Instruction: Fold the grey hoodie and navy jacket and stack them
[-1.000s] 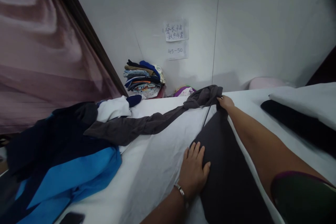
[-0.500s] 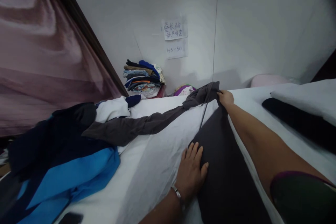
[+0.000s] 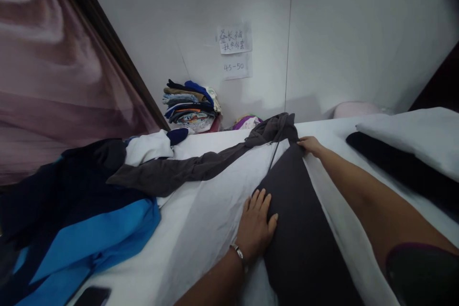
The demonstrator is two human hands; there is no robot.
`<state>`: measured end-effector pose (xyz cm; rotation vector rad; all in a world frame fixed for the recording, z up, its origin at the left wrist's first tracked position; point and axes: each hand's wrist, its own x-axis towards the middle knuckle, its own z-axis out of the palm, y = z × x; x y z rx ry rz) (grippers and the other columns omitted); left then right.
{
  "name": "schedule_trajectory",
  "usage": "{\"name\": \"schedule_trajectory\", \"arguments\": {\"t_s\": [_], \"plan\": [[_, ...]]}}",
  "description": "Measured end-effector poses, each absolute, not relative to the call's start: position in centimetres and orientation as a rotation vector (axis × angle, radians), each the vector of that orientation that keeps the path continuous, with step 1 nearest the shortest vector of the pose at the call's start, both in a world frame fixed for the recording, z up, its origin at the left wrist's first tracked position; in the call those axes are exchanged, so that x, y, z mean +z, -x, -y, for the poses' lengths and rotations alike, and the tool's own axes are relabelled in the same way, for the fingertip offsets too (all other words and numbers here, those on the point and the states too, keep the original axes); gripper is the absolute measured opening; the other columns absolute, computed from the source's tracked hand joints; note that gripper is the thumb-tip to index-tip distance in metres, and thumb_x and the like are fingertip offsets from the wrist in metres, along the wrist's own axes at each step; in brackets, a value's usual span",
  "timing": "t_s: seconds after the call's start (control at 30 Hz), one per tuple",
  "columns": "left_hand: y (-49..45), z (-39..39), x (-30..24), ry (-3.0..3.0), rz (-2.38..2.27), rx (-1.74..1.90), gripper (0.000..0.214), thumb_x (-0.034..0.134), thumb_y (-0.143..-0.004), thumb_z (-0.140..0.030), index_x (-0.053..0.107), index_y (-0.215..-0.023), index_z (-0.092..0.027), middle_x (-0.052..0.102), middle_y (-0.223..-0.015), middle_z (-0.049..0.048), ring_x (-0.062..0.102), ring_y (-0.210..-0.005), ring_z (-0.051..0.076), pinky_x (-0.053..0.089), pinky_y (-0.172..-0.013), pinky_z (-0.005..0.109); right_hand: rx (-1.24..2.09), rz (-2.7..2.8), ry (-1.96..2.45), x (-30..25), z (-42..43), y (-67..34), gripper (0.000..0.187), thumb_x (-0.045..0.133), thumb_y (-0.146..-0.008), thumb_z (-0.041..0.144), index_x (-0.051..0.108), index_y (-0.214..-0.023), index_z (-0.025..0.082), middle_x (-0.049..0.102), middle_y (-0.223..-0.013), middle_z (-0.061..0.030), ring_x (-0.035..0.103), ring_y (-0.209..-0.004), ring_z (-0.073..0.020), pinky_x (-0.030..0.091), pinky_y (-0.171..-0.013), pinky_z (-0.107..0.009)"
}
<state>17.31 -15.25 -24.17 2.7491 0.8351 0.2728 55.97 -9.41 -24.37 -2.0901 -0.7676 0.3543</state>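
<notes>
Dark grey garment (image 3: 304, 234): matt, soft cloth. White table cover (image 3: 204, 220): smooth, lightly creased cloth. Wrist band (image 3: 236, 250): polished metal. Wall notice (image 3: 234, 38): matt paper. Phone (image 3: 92, 296): glossy black surface. Curtain (image 3: 53, 57): sheeny fabric.

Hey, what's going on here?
A person has both hands on a dark grey zip-up jacket laid out on a white-covered surface. The left hand rests flat on the jacket's body, and the right hand is at its far end. One sleeve stretches left towards a blue and navy garment. Folded clothes sit stacked by the wall.
</notes>
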Motion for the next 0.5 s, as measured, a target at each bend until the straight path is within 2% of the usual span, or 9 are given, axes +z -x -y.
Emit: {"name": "schedule_trajectory", "arguments": {"t_s": [0.23, 0.4, 0.5], "plan": [[-17.3, 15.3, -24.3, -2.758, -0.848, 0.288, 0.055, 0.041, -0.092, -0.042, 0.038, -0.143, -0.021, 0.033, -0.153, 0.0028, 0.025, -0.142, 0.022, 0.025, -0.116, 0.047, 0.161, 0.751, 2.296, -25.2, 7.5, -54.0, 0.034, 0.056, -0.078, 0.022, 0.068, -0.109, 0.016, 0.068, -0.111, -0.0144, 0.06, -0.107, -0.028, 0.045, -0.086, -0.035], [-17.3, 15.3, -24.4, -2.756, -0.839, 0.32, 0.055, 0.042, -0.092, -0.042, 0.039, -0.142, -0.02, 0.034, -0.152, 0.0046, 0.026, -0.141, 0.023, 0.025, -0.115, 0.046, 0.139, 0.881, 2.362, -24.2, 8.9, -54.0, 0.052, 0.054, -0.084, 0.036, 0.057, -0.126, 0.007, 0.06, -0.125, -0.0214, 0.056, -0.115, -0.0325, 0.044, -0.094, -0.041], [-17.3, 15.2, -24.5, -2.752, -0.826, 0.345, 0.055, 0.041, -0.092, -0.042, 0.039, -0.142, -0.019, 0.035, -0.152, 0.0059, 0.026, -0.141, 0.024, 0.025, -0.115, 0.047, 0.015, 1.017, 2.351, -23.9, 10.7, -52.3, 0.056, 0.046, -0.088, 0.039, 0.048, -0.135, 0.009, 0.048, -0.14, -0.0191, 0.042, -0.13, -0.0308, 0.035, -0.105, -0.042]]}}
